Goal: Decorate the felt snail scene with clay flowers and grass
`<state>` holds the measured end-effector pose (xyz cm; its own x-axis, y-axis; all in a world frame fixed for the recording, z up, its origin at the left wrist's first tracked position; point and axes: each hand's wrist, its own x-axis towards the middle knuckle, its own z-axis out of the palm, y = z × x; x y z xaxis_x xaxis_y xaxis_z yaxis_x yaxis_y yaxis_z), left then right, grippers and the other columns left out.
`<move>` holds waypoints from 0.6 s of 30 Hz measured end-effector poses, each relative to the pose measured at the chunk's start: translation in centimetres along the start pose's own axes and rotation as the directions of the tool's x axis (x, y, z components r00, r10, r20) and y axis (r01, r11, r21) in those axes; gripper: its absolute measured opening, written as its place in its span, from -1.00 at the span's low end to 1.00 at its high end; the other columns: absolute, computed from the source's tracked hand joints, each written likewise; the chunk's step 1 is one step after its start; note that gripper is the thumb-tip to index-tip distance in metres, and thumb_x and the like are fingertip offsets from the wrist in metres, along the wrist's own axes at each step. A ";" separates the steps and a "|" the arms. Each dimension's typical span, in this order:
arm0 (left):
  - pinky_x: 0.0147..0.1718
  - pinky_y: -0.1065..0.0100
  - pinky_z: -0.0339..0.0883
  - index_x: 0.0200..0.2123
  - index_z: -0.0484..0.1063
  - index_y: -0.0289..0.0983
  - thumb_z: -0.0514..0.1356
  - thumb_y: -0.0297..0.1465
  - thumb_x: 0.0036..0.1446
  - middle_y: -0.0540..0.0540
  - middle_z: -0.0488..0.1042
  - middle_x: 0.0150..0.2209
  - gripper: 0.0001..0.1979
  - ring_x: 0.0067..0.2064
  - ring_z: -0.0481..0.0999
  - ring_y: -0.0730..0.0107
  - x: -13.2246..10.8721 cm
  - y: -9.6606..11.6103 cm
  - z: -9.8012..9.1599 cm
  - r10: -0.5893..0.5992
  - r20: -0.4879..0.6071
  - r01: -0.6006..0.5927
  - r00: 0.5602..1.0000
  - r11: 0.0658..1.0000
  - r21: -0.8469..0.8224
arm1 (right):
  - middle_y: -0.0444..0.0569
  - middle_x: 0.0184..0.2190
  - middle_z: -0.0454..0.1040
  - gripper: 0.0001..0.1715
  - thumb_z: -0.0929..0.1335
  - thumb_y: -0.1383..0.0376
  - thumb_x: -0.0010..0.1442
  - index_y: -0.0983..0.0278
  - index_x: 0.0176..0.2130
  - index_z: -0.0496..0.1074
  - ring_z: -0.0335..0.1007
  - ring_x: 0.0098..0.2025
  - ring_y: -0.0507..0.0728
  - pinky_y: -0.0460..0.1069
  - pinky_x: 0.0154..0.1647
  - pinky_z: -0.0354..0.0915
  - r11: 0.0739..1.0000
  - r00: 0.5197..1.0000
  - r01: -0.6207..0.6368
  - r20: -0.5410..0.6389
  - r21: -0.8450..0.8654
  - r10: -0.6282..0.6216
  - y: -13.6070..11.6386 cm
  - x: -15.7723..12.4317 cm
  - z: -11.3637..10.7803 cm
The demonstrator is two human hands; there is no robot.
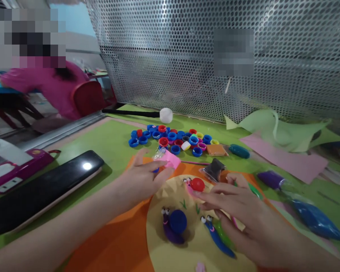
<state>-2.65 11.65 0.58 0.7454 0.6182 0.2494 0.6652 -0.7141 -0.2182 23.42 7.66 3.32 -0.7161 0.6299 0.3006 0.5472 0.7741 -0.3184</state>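
Observation:
My left hand [144,175] reaches over the orange sheet, its thumb and a finger closed at the edge of a pink clay packet [172,159]. My right hand [238,206] has its fingers stretched out, tips beside or touching a pink clay snail with a red cap shell [197,184]. Below lie a purple snail with a blue cap shell [177,221] and a blue snail with a green shell [218,236], partly under my right hand. All three rest on a pale yellow round piece [170,260] on the orange sheet [113,234]. A thin pink thing shows between my right fingers.
Many bottle caps [172,136] lie behind the sheet, near orange [216,150] and black [214,170] clay packets. Purple [270,179] and blue [316,219] packets lie right. A black case [48,189] sits left. A perforated metal panel [181,56] stands behind; a person in pink sits far left.

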 end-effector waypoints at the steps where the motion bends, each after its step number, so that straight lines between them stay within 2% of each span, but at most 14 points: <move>1: 0.15 0.07 -0.17 0.00 0.23 -0.33 -0.02 -0.74 -0.11 -0.11 0.55 -0.33 -0.45 -0.01 0.39 0.29 0.0 0.1 0.1 0.018 -0.016 -0.018 1.000 1.000 0.016 | -0.09 -0.33 0.49 -0.51 0.17 0.51 0.09 0.22 0.00 0.26 0.39 -0.25 0.13 0.11 -0.24 0.25 1.000 1.000 0.003 -0.021 -0.011 -0.003 -0.1 0.0 -0.1; 5: 0.07 -0.12 -0.10 0.08 0.14 -0.31 -0.06 -0.73 -0.01 -0.06 0.51 -0.50 -0.45 -0.11 0.42 0.22 0.2 0.6 0.1 0.099 -0.079 -0.090 0.992 0.989 0.114 | -0.07 -0.33 0.50 -0.60 0.15 0.51 0.10 0.23 -0.10 0.31 0.39 -0.21 0.15 0.11 -0.21 0.24 0.998 0.994 -0.039 -0.104 -0.052 0.033 -0.6 0.1 -0.3; 8: 0.03 -0.10 0.00 0.15 0.00 -0.35 -0.13 -0.77 0.01 -0.03 0.48 -0.56 -0.39 -0.16 0.41 0.26 0.4 1.1 -0.3 0.093 -0.073 -0.078 0.993 0.981 0.178 | -0.05 -0.31 0.51 -0.58 0.14 0.51 0.12 0.22 -0.06 0.27 0.38 -0.22 0.15 0.16 -0.17 0.20 0.993 0.988 -0.097 -0.127 -0.066 0.088 -0.9 0.2 -0.2; 11: -0.01 -0.06 0.07 0.19 -0.06 -0.36 -0.15 -0.78 0.03 0.01 0.41 -0.63 -0.37 -0.24 0.40 0.26 0.5 1.4 -0.4 0.060 -0.054 -0.050 0.997 0.984 0.171 | -0.04 -0.32 0.51 -0.60 0.13 0.50 0.13 0.23 -0.06 0.26 0.39 -0.28 0.15 0.16 -0.22 0.22 0.992 0.983 -0.101 -0.158 -0.081 0.088 -1.3 0.5 -0.2; 13: -0.06 -0.06 0.11 0.19 -0.02 -0.34 -0.14 -0.76 0.03 -0.01 0.39 -0.62 -0.37 -0.27 0.40 0.22 0.5 1.3 -0.4 0.041 -0.037 -0.038 0.998 0.996 0.079 | -0.01 -0.32 0.50 -0.62 0.13 0.49 0.14 0.24 -0.07 0.26 0.40 -0.29 0.15 0.15 -0.24 0.23 0.988 0.982 -0.126 -0.152 -0.094 0.111 -1.6 0.7 -0.2; 15: -0.07 -0.06 0.12 0.17 0.05 -0.30 -0.12 -0.76 0.00 -0.04 0.42 -0.57 -0.36 -0.26 0.41 0.20 0.5 1.2 -0.5 -0.020 -0.019 0.018 1.000 0.992 -0.128 | 0.00 -0.31 0.49 -0.63 0.13 0.47 0.15 0.25 -0.06 0.24 0.39 -0.27 0.16 0.17 -0.21 0.22 0.979 0.979 -0.172 -0.129 -0.109 0.157 -1.9 0.7 -0.2; 18: -0.03 -0.01 0.10 0.17 0.03 -0.25 -0.05 -0.71 0.02 -0.03 0.48 -0.46 -0.37 -0.18 0.43 0.18 0.5 1.1 -1.5 -0.137 -0.011 0.123 0.990 0.916 -0.383 | -0.01 -0.25 0.46 -0.65 0.17 0.44 0.18 0.23 -0.03 0.21 0.36 -0.20 0.17 0.20 -0.14 0.18 0.968 0.969 -0.232 -0.108 -0.099 0.221 -2.4 0.6 0.0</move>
<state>-1.57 10.68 1.91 0.6466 0.7068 0.2869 0.6841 -0.7037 0.1918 21.69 6.12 4.28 -0.5264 0.7885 0.3180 0.7383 0.6095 -0.2889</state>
